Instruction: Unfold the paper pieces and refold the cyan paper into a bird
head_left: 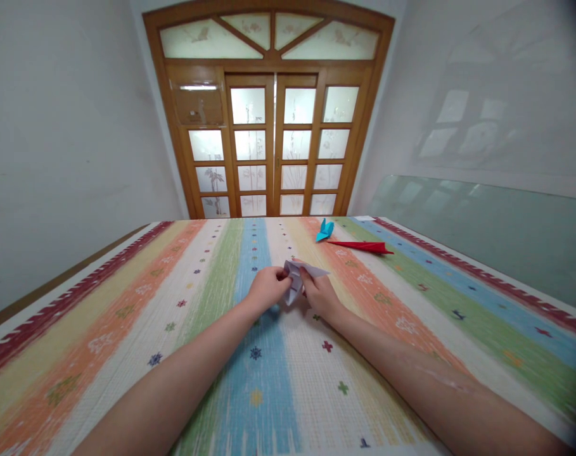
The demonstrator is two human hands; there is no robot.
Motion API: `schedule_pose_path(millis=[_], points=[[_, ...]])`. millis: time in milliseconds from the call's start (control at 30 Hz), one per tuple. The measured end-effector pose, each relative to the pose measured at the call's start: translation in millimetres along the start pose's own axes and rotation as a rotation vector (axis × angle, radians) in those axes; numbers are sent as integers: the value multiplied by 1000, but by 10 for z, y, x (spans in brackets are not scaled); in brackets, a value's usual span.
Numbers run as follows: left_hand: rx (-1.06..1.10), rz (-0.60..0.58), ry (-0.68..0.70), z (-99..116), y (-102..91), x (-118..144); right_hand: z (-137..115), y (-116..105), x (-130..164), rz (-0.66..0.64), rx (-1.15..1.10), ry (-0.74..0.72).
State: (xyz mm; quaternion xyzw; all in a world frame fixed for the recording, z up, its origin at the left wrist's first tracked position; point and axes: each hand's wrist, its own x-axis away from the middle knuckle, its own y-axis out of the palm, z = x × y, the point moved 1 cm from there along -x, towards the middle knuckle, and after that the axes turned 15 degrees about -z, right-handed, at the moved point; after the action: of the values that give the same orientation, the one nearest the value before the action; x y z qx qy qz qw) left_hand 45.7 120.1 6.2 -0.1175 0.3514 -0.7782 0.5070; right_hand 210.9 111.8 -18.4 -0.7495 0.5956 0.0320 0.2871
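Observation:
Between my two hands is a folded piece of pale lilac paper (294,283), with one point sticking out to the right and another pointing down. My left hand (267,286) pinches its left edge between thumb and fingers. On the other side, my right hand (320,292) grips it with the thumb on the near face; the remaining fingers are partly hidden behind the paper. The paper is held just above the striped cloth. Farther off to the right lie a blue folded paper figure (325,230) and a long, narrow red folded paper piece (364,247).
A striped, patterned tablecloth (211,380) covers the large table under my arms. Beyond its far edge stand wooden doors with glass panes (274,142). White walls rise at both sides, and a greenish glass panel (487,234) leans along the right.

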Motion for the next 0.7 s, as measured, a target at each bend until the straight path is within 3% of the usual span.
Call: schedule_pose_path(millis=[367,700], points=[[142,27,12,-55,-66,-29,158,-45,-47,67,-67,191],[368,-12,-55,-126,-100,-97,235,-73,-85,145,-132,145]])
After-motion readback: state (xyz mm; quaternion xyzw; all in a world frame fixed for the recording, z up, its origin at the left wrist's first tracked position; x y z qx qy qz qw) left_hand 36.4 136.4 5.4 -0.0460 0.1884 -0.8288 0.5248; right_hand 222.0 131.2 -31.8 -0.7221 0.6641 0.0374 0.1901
